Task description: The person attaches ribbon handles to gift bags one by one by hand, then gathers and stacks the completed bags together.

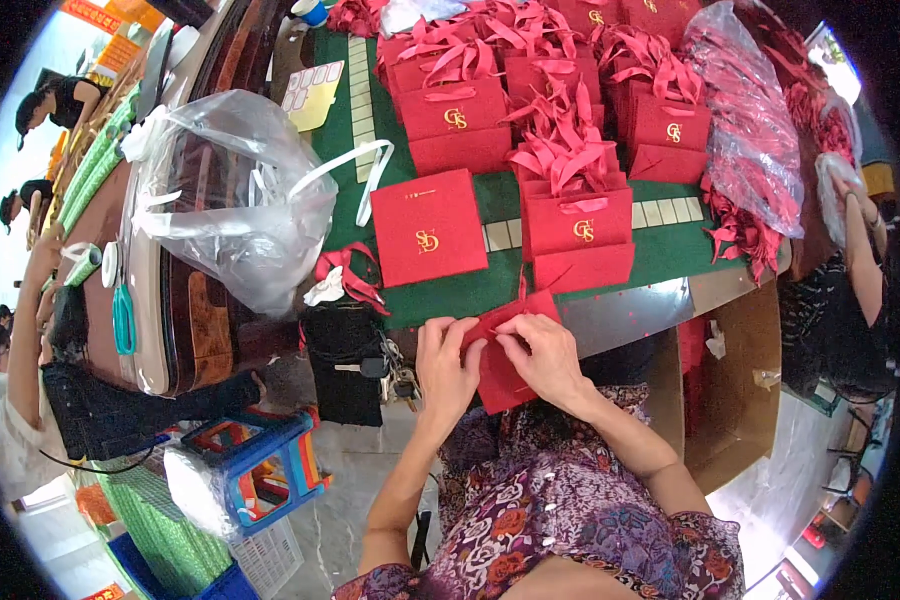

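A red paper gift bag (506,389) is held in front of my body, just off the table's near edge. My left hand (448,368) grips its left edge, thumb bent toward the upper side. At the bag's upper part my right hand (544,358) pinches with thumb and forefinger, near a thin red ribbon end; what exactly is between the fingertips is too small to make out. Beyond my hands, a flat red bag (430,228) with a gold monogram lies on the green tabletop (410,308). To its right stands a row of red bags (576,226) with ribbon handles.
More ribboned red bags (457,122) crowd the table's far side. A clear plastic sack of red ribbons (745,120) lies right, a clear plastic bag (240,200) left. A black pouch with keys (345,350) hangs at the near edge. An open cardboard box (735,400) stands lower right. Other people work nearby.
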A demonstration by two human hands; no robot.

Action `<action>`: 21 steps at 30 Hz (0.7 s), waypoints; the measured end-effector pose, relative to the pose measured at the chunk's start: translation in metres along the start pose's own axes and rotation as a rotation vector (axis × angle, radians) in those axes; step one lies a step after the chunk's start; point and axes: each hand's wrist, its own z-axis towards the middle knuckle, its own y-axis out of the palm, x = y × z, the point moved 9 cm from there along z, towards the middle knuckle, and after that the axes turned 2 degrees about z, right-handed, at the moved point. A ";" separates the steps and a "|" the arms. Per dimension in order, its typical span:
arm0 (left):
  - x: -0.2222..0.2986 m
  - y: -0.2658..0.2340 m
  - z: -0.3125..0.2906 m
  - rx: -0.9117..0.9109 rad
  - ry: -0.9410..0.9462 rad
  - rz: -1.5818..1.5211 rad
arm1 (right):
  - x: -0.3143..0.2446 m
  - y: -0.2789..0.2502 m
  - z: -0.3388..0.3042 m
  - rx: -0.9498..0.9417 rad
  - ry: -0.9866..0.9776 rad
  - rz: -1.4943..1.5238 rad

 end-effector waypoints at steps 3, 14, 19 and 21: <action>0.006 -0.002 0.002 -0.010 0.018 -0.009 | -0.001 0.003 0.001 -0.034 0.008 -0.035; 0.020 -0.005 0.008 -0.043 0.042 -0.084 | 0.013 0.003 -0.003 0.001 0.184 0.139; 0.025 -0.003 0.009 -0.081 0.030 -0.085 | -0.003 -0.002 -0.003 0.060 0.074 -0.001; 0.025 -0.004 0.007 -0.084 0.013 -0.084 | -0.004 0.001 -0.005 0.057 0.093 -0.016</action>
